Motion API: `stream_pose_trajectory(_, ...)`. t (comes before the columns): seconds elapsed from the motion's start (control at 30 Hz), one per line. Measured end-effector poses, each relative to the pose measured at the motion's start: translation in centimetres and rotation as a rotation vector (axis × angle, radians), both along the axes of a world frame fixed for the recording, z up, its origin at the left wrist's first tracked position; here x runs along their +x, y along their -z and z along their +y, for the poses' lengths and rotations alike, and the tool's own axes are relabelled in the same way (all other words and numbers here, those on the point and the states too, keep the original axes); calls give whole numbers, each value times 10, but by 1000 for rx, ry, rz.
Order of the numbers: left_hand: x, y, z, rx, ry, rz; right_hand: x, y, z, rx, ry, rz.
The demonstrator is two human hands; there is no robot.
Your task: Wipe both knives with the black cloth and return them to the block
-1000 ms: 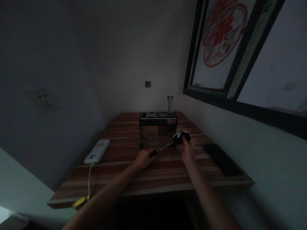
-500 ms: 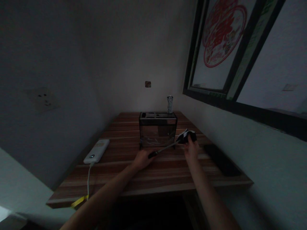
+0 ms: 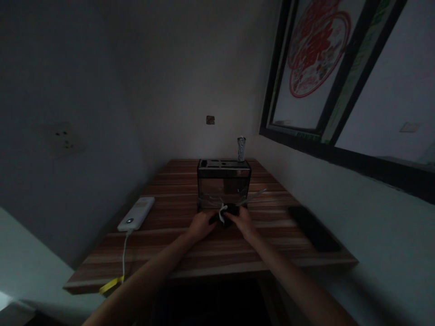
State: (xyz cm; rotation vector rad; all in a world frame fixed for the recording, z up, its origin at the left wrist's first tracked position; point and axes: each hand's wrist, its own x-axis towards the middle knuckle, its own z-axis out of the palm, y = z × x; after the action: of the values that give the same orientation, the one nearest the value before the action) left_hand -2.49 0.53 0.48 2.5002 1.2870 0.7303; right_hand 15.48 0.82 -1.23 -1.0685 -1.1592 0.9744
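My left hand (image 3: pixel 201 226) is closed around the black handle of a slim knife (image 3: pixel 253 196), whose long thin blade points up to the right. A black-and-white cloth (image 3: pixel 231 209) is bunched at the handle end of the blade, pinched in my right hand (image 3: pixel 244 222). Both hands are close together, just above the table in front of a see-through knife block (image 3: pixel 224 168) with a dark frame and slots in its top. The cloth hides where blade and handle meet.
A white power bank (image 3: pixel 137 213) with a cable lies at the left, near a yellow strip (image 3: pixel 111 285) at the table's edge. On the right lies a flat black object (image 3: pixel 314 228). A patterned cylinder (image 3: pixel 241 149) stands at the block's back right. Walls flank the wooden table (image 3: pixel 183 179).
My right hand has moved left and toward me with the cloth, from the blade's tip to beside the handle. The blade's outer part is now bare. My left hand has barely moved.
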Motion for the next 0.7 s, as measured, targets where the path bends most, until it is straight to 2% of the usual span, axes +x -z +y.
stream_pose_trajectory(0.1, 0, 0, 0, -6, -3, 15, -4, 2, -1, -17, 49, -54)
stream_pose_trajectory(0.4, 1, -1, -1, -65, -25, 14, -3, -3, -4, -32, 36, -116)
stream_pose_trajectory(0.57, 1, -1, -1, -47, -27, 27, -3, 0, -2, -25, 61, -116)
stream_pose_trajectory(0.7, 1, -2, -1, -18, -5, 5, -1, -1, -2, 6, 12, -58)
